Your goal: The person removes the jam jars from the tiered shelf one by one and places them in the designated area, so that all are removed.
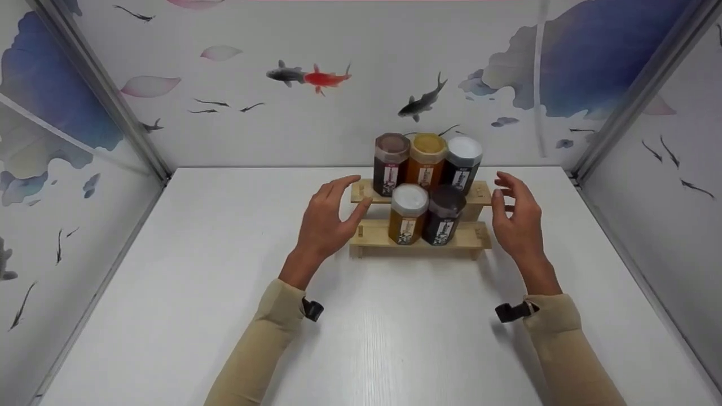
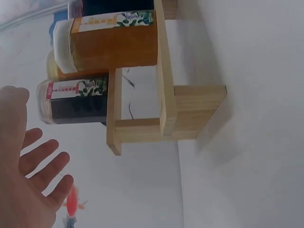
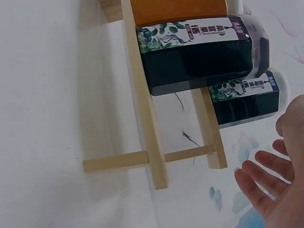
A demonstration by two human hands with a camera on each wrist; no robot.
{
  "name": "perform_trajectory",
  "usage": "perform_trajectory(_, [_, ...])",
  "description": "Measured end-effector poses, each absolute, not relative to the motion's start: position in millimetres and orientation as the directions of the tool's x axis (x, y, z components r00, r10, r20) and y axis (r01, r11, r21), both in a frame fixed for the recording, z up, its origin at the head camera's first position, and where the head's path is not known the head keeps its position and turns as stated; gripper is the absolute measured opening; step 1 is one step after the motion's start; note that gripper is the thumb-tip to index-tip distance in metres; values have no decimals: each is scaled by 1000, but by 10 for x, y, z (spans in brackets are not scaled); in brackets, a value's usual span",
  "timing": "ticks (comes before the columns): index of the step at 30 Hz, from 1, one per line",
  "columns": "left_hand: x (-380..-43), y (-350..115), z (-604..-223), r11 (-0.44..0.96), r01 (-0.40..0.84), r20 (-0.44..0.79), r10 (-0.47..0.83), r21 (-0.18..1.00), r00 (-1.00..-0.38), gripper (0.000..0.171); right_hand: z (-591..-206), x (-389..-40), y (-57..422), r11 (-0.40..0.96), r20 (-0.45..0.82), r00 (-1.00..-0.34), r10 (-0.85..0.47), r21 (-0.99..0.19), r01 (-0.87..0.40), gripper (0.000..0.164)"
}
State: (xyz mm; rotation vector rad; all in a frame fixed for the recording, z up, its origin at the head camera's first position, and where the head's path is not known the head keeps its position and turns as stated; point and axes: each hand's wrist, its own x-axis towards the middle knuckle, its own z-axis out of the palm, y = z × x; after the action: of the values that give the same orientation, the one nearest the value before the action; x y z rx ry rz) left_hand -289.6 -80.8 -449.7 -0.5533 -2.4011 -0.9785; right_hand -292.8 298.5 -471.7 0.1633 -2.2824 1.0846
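Jars (image 1: 427,175) (five) — racked, fingers (image 1: 341,184) either side

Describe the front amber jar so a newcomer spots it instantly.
On the white table stands a two-step wooden rack. On its lower step, left of a dark jar, sits the amber jar. Unlike that neighbour, it has a white lid.

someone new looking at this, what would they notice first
The five jars, dark and amber, stand out first, three over two on a stepped wooden rack toward the back of the white table. Next come the bare hands, the left hand and right hand, open at either side of the rack. Behind, a red fish brightens the patterned back wall.
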Motion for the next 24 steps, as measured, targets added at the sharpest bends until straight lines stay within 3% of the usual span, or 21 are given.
perform_trajectory(12, [-2909,-407,-4593,436,584,532,248,685,-809,54,-5061,-2941,2933,518,367,-887,282,-836,-181,35])
perform_trajectory(24, [-2967,-99,-4792,343,552,490,254,760,-834,69,-5202,-2910,3044,499,120,-972,204,-866,-2,38])
